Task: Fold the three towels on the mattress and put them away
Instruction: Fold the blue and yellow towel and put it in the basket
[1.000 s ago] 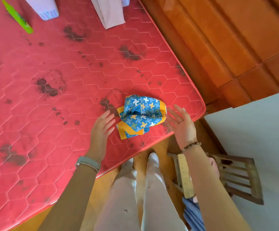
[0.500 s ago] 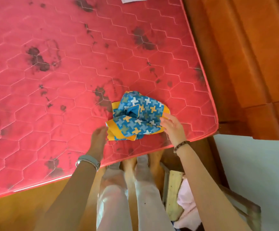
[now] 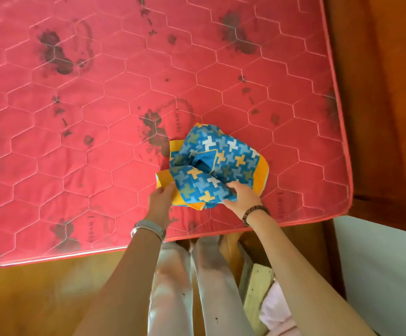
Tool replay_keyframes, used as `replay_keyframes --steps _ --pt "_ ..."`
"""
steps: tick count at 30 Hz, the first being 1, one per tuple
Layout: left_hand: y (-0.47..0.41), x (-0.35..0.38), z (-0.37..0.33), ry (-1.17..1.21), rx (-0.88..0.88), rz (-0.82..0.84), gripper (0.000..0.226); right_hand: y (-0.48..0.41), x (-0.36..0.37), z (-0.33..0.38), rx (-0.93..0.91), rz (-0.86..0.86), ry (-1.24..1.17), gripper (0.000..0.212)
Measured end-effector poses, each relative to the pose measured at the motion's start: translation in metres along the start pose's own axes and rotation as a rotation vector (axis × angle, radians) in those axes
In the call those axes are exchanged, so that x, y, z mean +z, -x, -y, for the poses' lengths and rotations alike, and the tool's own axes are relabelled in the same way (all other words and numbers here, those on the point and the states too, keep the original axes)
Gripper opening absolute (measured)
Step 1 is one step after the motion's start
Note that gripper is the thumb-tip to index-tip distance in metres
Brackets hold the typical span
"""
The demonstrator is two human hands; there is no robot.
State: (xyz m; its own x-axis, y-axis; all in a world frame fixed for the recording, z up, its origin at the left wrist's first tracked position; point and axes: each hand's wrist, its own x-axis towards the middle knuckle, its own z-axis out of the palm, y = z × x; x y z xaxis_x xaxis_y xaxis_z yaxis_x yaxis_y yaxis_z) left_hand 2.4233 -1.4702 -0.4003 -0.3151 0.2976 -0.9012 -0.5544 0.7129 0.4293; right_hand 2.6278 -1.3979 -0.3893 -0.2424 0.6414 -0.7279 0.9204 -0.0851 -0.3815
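One towel (image 3: 217, 163), one mattress (image 3: 105, 132), two hands (image 3: 161, 202) (image 3: 242, 196), one bead bracelet (image 3: 254, 211), one wristwatch (image 3: 149, 227)

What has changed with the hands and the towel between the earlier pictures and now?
Both hands closed in from either side. The left hand now holds the yellow edge of the towel; the right hand grips its blue cloth. The towel stayed crumpled in the same spot near the corner of the mattress.
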Motion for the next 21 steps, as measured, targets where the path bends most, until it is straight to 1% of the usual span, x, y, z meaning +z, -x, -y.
replay_keyframes --steps 3,4,7,9,12,14,16,19,21 --pt "0.007 0.003 -0.008 0.021 0.035 -0.007 0.048 -0.003 -0.001 0.004 0.005 -0.030 0.063 0.035" --pt "0.009 0.004 -0.011 0.020 0.059 -0.011 0.046 -0.003 -0.002 0.006 0.007 -0.033 0.066 0.031" --pt "0.016 0.006 -0.026 0.074 0.168 -0.008 0.016 0.001 -0.011 0.017 -0.019 -0.072 0.026 0.027" --pt "0.024 0.007 -0.041 0.117 0.232 -0.034 0.007 0.007 -0.022 0.030 -0.060 -0.130 -0.032 0.029" --pt "0.041 0.006 -0.070 0.174 0.339 -0.082 0.005 0.017 -0.043 0.051 -0.147 -0.243 -0.127 0.031" --pt "0.056 0.005 -0.094 0.191 0.414 -0.098 0.010 0.022 -0.059 0.068 -0.209 -0.325 -0.178 0.029" --pt "0.071 0.004 -0.120 0.211 0.492 -0.081 0.018 0.028 -0.077 0.090 -0.277 -0.411 -0.229 0.026" --pt "0.093 -0.001 -0.160 0.258 0.577 -0.070 0.017 0.035 -0.105 0.123 -0.385 -0.522 -0.289 0.023" --pt "0.104 -0.008 -0.183 0.278 0.616 -0.058 0.020 0.039 -0.119 0.143 -0.431 -0.556 -0.317 0.024"
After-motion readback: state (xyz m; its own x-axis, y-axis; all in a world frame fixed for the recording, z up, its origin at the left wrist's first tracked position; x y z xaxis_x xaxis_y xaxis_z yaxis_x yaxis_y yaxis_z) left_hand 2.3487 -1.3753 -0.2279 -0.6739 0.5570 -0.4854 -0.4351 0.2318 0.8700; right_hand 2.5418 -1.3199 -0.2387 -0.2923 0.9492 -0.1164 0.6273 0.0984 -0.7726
